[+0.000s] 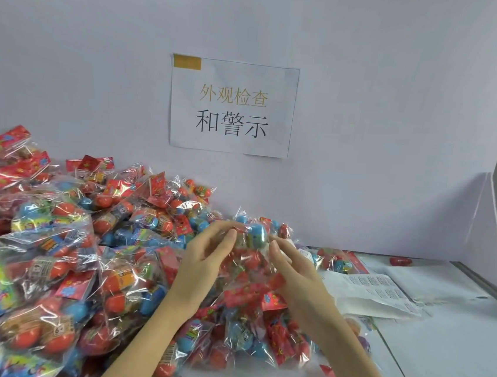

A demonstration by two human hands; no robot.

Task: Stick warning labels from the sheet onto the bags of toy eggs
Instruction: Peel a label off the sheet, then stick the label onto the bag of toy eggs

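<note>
**Entry: bag in hand, label sheet waiting to the right**

While we hold one bag of toy eggs up between both hands, it hangs above the front edge of the heap of bags, its red header card at the lower end. Our left hand grips the bag's left side with fingers curled round the film; our right hand holds the right side, fingers partly bent against it. The hands are close together, joined only by the bag.

Item, label sheet: flat on the table, just right of our right hand, rows of print showing. We cannot tell whether a label is already on a fingertip or on the bag.

Risks, as we judge them: the film is crinkled and slack, so a label pressed on now may crease or bridge a fold; eggs shifting inside may spoil a flat patch; a loosened grip may drop the bag into the heap, where labelled and unlabelled look alike.

Item, surroundings: a printed notice on the wall behind; a further bag lies against the sheet's far edge and crowds it.
</note>
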